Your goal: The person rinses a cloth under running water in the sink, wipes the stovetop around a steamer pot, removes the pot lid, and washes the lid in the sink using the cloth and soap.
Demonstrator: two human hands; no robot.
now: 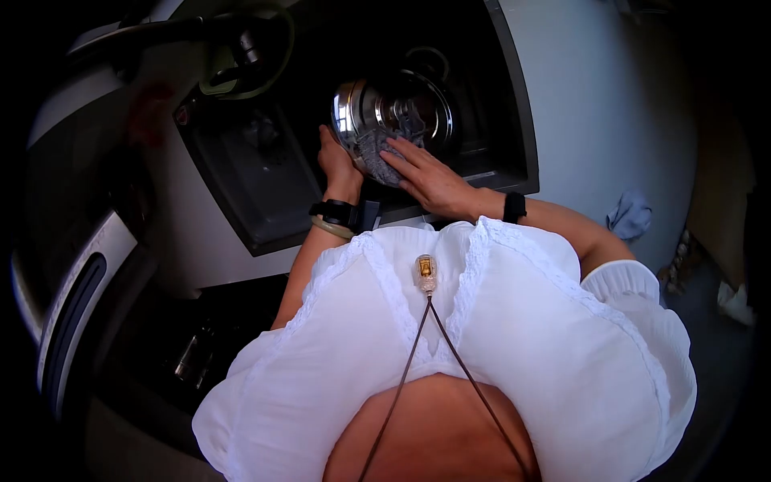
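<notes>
Over a dark sink (526,132), a shiny metal pot or bowl (345,111) is tilted on its side. My left hand (339,165) supports its lower left edge from outside, its fingers partly hidden behind the metal. A grey cloth (376,153) lies bunched against the pot's near side. My right hand (430,175) presses that cloth to the metal with its fingers stretched forward. Behind the pot, a round metal piece with a curved handle (434,56) shows dimly in the basin.
A smaller basin (265,181) lies to the left, with a dark faucet (152,34) and a greenish round container (285,48) above it. On the pale counter (594,104) at the right rests a crumpled light cloth (630,215).
</notes>
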